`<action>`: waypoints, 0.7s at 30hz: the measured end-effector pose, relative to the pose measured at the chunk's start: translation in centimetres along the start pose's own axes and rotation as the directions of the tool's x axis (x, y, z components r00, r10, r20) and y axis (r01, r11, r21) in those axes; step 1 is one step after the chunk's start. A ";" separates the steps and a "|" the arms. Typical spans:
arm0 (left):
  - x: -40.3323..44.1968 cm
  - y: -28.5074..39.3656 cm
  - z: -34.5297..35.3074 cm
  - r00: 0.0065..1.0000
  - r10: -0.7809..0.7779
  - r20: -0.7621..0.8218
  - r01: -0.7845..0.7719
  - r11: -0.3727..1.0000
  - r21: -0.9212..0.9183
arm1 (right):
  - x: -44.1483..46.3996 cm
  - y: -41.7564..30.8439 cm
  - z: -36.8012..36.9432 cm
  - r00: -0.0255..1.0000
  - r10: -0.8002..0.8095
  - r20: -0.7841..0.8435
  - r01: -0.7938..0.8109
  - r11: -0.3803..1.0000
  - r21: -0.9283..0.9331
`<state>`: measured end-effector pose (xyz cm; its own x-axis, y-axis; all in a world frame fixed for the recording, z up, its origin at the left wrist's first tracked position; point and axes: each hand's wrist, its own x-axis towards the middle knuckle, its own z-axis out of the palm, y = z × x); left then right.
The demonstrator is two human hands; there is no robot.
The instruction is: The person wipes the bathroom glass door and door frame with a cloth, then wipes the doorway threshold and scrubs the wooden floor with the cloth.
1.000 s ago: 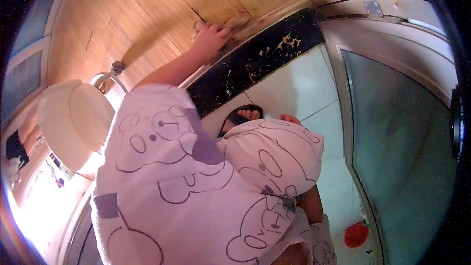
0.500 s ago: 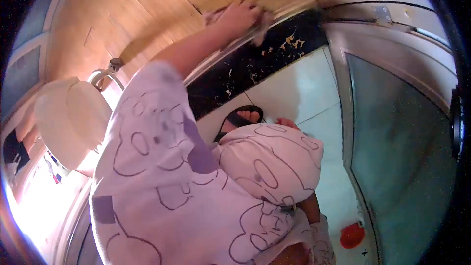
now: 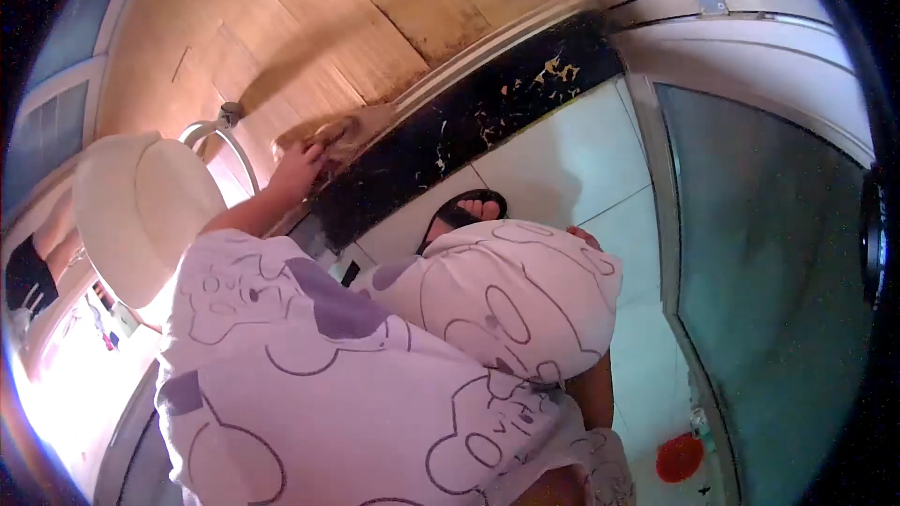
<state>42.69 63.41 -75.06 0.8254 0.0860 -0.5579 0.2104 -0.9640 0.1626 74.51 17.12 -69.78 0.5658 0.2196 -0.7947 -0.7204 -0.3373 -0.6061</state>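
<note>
My left hand [image 3: 298, 169] reaches up and left, its fingers closed on a crumpled brownish cloth [image 3: 345, 136]. The cloth lies against the lower edge of a wooden panel [image 3: 309, 28], just above a black strip [image 3: 422, 136] with worn pale patches. Past the bulge of patterned light fabric [image 3: 525, 309], a small bit of skin shows; it may be the fingers of my right hand [image 3: 585, 237]. The fabric hides most of it, and what it holds cannot be made out.
A white toilet seat lid [image 3: 145, 215] stands at left beside a curved metal bar [image 3: 234, 145]. A sandalled foot [image 3: 469, 211] rests on white tiles [image 3: 572, 169]. At right is a frosted glass panel [image 3: 759, 272], with a red object [image 3: 680, 459] on the floor near it.
My left hand has moved down and left along the panel's lower edge with the cloth, nearer the metal bar. The bit of skin past the fabric has shifted slightly right.
</note>
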 end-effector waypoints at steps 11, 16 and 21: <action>21.1 8.7 -8.7 0.667 0.032 -0.745 -0.227 0.960 -0.162 | -1.1 -0.1 4.0 0.993 0.119 0.024 -0.117 0.990 -0.078; 29.3 11.0 -14.5 0.832 0.008 -0.555 -0.031 0.999 -0.033 | -2.9 -4.7 5.5 0.993 0.117 -0.020 -0.118 0.993 -0.015; 16.0 5.6 -7.0 0.930 0.038 -0.366 -0.053 0.998 -0.029 | -0.5 -3.2 -0.1 1.000 0.009 -0.017 -0.011 0.993 -0.116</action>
<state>60.73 61.12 -77.34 0.9672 0.1350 -0.2151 0.1818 -0.9594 0.2157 76.53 18.03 -67.49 0.5665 0.2008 -0.7992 -0.6750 -0.4433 -0.5898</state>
